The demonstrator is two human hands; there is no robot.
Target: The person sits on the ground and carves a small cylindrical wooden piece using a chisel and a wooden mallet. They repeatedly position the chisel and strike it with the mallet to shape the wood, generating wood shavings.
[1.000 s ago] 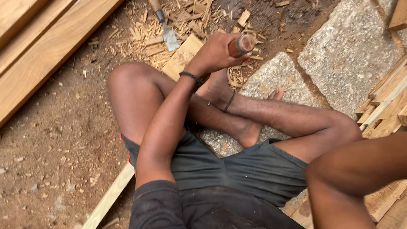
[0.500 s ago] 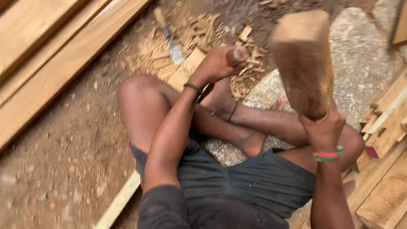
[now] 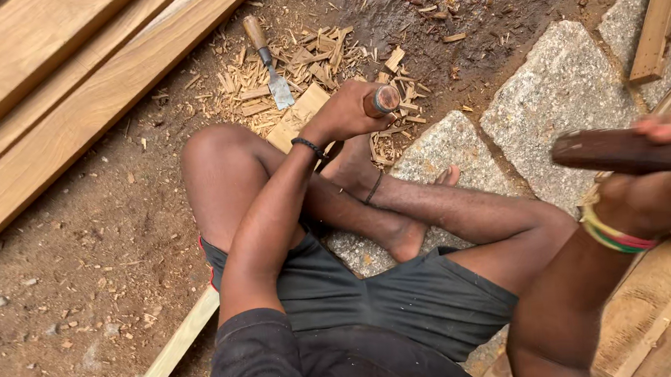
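Observation:
I sit cross-legged on the ground. My left hand (image 3: 349, 113) is wrapped round the wooden handle of a chisel (image 3: 382, 100), held upright on a small light wood piece (image 3: 300, 114) that lies among wood chips. My right hand (image 3: 670, 173) grips the dark handle of a wooden mallet (image 3: 623, 150), raised at the right edge; the mallet's head is out of frame. A coloured band circles my right wrist and a dark band my left wrist.
A second chisel (image 3: 267, 60) with a wooden handle lies on the chips beyond my knee. Long planks (image 3: 56, 100) run across the upper left. Flat stones (image 3: 557, 101) lie to the right, with more timber (image 3: 663, 9) at the right edge. A thin batten (image 3: 163, 361) lies by my hip.
The mallet, lifted high with its head in front of the camera half a second ago, has swung back to the right edge. My left hand has kept the chisel on the wood piece.

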